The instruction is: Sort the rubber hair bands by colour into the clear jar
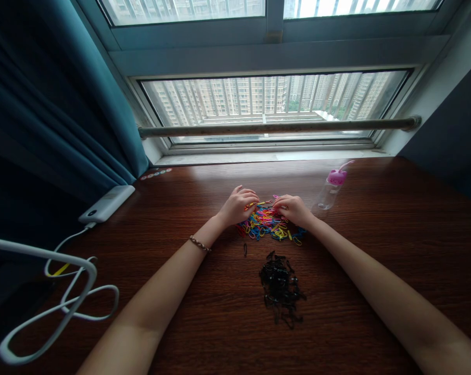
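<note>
As two bare arms stretch across the brown worktop (180, 323), both hands are in at the one bright pile of small loops (264, 221), a little right of centre. Here's the left hand (242, 205), fingers curled over the pile's left edge, and there's the right hand (293, 208), bent in from the right side, thumb and fingers drawn close. The two are near each other but apart, with colour showing between them; whether either is clamped on a loop, I can't tell from here. The loops are pink, yellow, blue, red and orange, a heap too tangled to count.

Nearer, one black pile (281, 286), pieces again past counting, and one single black loop (244, 250) lying off on its own to the far left of it. One bracelet (200, 243) circles the left wrist.

Over on the far right, one clear bottle (329, 194) with one pink lid (336, 177) and one straw (346, 165). Away on the left, one white box (107, 204) beside one blue curtain (63, 94), a white cable (32, 250) looping nearer from it. Five pale discs (156, 174), by my count, sit in a row at the far left; one rail (278, 127) crosses the window beyond.
</note>
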A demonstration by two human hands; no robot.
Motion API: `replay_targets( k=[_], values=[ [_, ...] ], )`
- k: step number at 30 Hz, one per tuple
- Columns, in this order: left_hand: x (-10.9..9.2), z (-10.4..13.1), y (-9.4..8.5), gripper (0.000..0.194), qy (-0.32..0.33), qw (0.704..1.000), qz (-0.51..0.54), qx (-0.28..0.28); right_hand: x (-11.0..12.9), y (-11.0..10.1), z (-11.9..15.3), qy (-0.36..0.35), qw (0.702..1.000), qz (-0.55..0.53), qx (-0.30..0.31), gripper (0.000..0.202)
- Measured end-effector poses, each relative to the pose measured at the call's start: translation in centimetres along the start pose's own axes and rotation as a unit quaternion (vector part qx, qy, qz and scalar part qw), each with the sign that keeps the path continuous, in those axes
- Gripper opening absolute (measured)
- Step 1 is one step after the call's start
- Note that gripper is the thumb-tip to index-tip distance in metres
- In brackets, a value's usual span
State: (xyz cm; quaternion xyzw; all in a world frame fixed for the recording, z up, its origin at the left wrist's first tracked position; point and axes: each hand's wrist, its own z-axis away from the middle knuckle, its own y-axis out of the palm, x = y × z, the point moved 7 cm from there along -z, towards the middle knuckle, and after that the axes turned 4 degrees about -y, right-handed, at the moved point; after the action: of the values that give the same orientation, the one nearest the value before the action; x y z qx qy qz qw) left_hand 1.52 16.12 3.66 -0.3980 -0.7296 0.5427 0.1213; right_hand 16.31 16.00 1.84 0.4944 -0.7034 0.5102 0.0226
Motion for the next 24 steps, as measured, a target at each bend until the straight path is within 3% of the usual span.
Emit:
replay_targets(
  k=[9, 14, 17, 20, 22, 24],
  values=[
    [-1.3, 0.2, 1.6, 0.029, 0.011, 0.994, 0.05, 0.097, -2.4, -1.5, 0.3, 0.145, 0.981, -0.098, -0.083, 0.011],
    [-1.1, 0.1, 1.8, 0.024, 0.021, 0.993, 0.065, 0.098, -2.1, -2.1, 0.1, 0.195, 0.944, -0.259, -0.058, 0.02],
    [-0.9, -0.1, 1.7, 0.021, 0.026, 0.992, 0.086, 0.089, -0.6, -2.1, -0.1, 0.21, 0.914, -0.344, 0.039, 0.025],
    [-0.8, -0.4, 1.6, 0.021, 0.034, 0.991, 0.108, 0.078, 1.8, -1.2, 0.5, 0.207, 0.885, -0.368, 0.199, 0.025],
    [-0.5, -0.5, 1.5, 0.022, 0.032, 0.99, 0.118, 0.065, 4.1, -0.1, 1.5, 0.196, 0.839, -0.381, 0.334, 0.027],
    [-0.2, -0.5, 1.6, 0.022, 0.026, 0.991, 0.121, 0.057, 6.4, 0.8, 3.1, 0.184, 0.768, -0.394, 0.47, 0.035]
  ],
)
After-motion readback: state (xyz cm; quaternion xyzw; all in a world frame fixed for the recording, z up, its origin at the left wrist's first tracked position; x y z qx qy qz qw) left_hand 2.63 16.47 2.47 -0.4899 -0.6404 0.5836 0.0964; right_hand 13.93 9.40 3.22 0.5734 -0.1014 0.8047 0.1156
